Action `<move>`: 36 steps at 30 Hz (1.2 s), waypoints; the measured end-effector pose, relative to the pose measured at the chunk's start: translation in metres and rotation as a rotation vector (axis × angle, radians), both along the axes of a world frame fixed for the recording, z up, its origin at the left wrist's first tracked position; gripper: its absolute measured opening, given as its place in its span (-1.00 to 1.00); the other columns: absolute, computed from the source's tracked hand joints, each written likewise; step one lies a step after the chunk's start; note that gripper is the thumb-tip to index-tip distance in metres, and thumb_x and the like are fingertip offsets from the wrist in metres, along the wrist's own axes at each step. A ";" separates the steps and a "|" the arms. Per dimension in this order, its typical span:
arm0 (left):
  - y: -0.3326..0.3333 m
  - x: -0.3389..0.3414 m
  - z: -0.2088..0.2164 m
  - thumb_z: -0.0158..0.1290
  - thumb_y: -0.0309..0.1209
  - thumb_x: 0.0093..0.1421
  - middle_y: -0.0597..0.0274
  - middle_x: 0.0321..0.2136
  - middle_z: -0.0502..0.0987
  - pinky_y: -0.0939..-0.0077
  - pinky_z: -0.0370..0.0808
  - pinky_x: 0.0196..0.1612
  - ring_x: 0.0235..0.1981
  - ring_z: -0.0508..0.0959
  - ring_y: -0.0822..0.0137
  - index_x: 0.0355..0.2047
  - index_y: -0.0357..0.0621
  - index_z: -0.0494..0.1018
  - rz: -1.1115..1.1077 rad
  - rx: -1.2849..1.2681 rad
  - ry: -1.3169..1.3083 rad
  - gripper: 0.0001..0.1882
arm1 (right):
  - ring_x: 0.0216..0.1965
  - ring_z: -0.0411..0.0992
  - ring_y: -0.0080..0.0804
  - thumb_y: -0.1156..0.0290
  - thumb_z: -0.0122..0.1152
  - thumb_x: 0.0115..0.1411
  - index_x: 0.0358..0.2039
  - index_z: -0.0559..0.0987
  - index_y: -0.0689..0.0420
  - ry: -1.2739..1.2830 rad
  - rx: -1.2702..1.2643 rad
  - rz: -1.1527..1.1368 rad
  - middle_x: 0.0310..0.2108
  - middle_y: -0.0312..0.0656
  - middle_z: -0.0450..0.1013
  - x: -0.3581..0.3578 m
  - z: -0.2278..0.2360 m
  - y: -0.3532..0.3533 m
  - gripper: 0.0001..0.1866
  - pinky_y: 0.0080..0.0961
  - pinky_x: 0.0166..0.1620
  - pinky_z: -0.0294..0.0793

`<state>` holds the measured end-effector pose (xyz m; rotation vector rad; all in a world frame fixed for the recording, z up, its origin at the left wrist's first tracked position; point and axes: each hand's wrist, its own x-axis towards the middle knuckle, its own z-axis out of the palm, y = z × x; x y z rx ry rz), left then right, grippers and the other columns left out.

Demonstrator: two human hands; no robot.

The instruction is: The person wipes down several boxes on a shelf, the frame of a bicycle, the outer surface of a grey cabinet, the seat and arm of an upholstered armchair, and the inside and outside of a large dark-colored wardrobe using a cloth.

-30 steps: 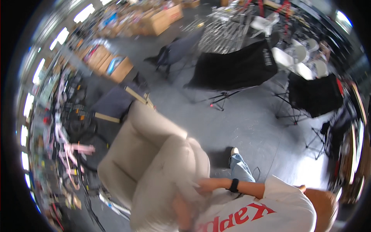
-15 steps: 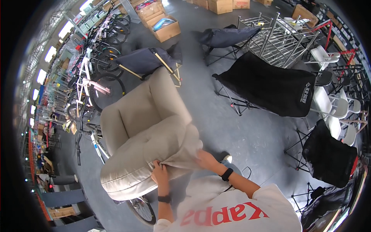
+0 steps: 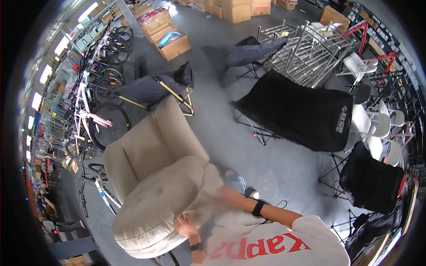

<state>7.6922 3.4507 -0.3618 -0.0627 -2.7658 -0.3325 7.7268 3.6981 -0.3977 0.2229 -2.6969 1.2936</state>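
Observation:
A beige padded armchair stands in front of me, its thick, rounded seat cushion bulging toward me. My left hand is at the cushion's near edge, its fingers bent and closed on the beige fabric. Loose fabric bunches up between my two hands at the near right corner. Beside that corner is my right hand, smeared by motion, so its fingers cannot be made out. Both wrists carry dark bands.
Bicycles line the left side. Beyond the armchair stands a dark folding chair. To the right are a large black folding seat, a smaller black chair and a metal rack. Cardboard boxes sit farther back.
My view has shifted, so the armchair sits lower and farther left. The cushion's near edge looks rounder, with the fabric fold shifted. My right hand is now more blurred.

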 end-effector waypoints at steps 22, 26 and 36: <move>0.153 -0.223 -0.046 0.07 -0.44 0.07 0.09 -0.48 0.36 0.41 0.37 -0.27 -0.41 0.35 0.23 -0.36 -0.30 0.31 0.397 0.757 -0.200 -0.79 | -0.29 0.33 0.00 0.41 0.09 0.04 -0.19 0.36 0.21 -0.084 -0.079 0.183 -0.33 0.00 0.32 -0.298 -0.007 0.096 -0.70 -0.22 -0.26 0.33; 0.225 -0.339 -0.058 0.07 -0.40 0.07 0.15 -0.51 0.39 0.41 0.37 -0.31 -0.45 0.38 0.31 -0.39 -0.28 0.33 0.184 0.946 -0.122 -0.79 | -0.24 0.33 0.08 0.33 0.09 0.06 -0.19 0.38 0.25 0.015 -0.024 0.027 -0.28 0.10 0.35 -0.368 -0.005 0.175 -0.66 -0.18 -0.20 0.33; 0.319 -0.527 -0.005 0.02 -0.32 0.15 0.12 -0.41 0.44 0.47 0.36 -0.27 -0.40 0.40 0.33 -0.32 -0.30 0.34 0.038 0.948 -0.254 -0.75 | -0.42 0.33 0.09 0.30 0.13 0.04 -0.27 0.33 0.30 -0.146 -0.194 -0.134 -0.48 0.13 0.36 -0.490 0.023 0.286 -0.65 -0.21 -0.36 0.32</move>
